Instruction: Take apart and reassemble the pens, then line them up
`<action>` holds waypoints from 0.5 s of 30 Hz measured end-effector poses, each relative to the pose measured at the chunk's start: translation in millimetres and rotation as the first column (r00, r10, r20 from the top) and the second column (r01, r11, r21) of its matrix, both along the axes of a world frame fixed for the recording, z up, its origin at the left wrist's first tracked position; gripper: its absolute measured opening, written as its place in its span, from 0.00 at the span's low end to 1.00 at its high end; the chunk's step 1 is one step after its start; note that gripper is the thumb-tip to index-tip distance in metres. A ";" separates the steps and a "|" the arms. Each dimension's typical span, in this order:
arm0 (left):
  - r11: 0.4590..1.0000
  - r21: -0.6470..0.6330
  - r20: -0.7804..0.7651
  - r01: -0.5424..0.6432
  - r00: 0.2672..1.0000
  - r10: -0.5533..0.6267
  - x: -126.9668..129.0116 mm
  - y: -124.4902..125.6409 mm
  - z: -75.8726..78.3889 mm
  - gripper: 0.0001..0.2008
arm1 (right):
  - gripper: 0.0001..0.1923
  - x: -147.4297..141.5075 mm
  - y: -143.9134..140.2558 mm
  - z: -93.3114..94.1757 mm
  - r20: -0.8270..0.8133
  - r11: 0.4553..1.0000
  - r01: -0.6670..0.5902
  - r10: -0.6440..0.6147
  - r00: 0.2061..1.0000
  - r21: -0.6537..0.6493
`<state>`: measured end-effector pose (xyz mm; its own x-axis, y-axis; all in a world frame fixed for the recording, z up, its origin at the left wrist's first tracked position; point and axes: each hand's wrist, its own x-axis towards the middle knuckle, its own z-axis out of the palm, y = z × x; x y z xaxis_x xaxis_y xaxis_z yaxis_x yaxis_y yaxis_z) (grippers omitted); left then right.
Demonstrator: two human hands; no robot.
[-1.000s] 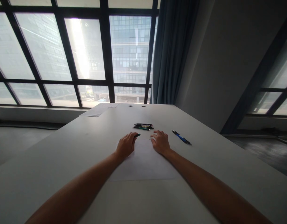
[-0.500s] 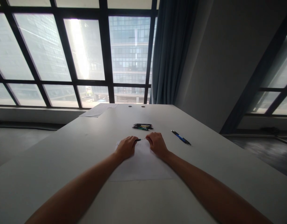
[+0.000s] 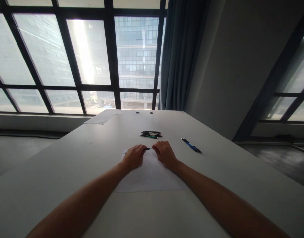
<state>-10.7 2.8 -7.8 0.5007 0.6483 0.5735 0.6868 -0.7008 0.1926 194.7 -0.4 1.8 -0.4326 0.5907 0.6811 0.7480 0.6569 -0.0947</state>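
Note:
My left hand [image 3: 134, 156] is closed around a dark pen [image 3: 147, 149], whose end pokes out to the right between thumb and fingers. Opposite it, my right hand [image 3: 164, 153] pinches a thin pale piece [image 3: 151, 148] that looks like a pen refill. Its tip is right by the pen's end; whether the two touch is too small to tell. Both hands rest over a white sheet of paper [image 3: 149, 180] on the table. Most of the pen is hidden in my left fingers.
Beyond my hands lies a small pile of several dark pens [image 3: 151, 134]. A blue and black pen [image 3: 191, 145] lies to the right on the white table [image 3: 216, 185]. More paper [image 3: 99, 118] is at the far left edge, near the windows and a curtain [image 3: 178, 66].
My right hand has shifted slightly left, bringing the thin piece closer to the pen's end. The gap between my hands is smaller. My left hand has hardly moved.

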 end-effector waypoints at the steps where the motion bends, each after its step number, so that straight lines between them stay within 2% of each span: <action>1: 1.000 0.000 0.002 0.004 1.000 -0.004 -0.2 -0.3 0.3 0.10 | 0.09 -0.5 -0.3 0.1 0.002 1.000 -0.004 0.004 1.000 0.001; 10: 1.000 -0.002 0.013 -0.003 1.000 0.003 -1.1 0.4 0.1 0.11 | 0.07 0.1 -1.1 2.0 -0.028 0.998 0.062 -0.062 0.998 0.029; 15: 1.000 0.000 0.007 0.012 1.000 -0.012 -0.8 -1.4 2.0 0.11 | 0.08 -1.0 -2.1 1.9 0.002 1.000 0.016 -0.016 1.000 0.013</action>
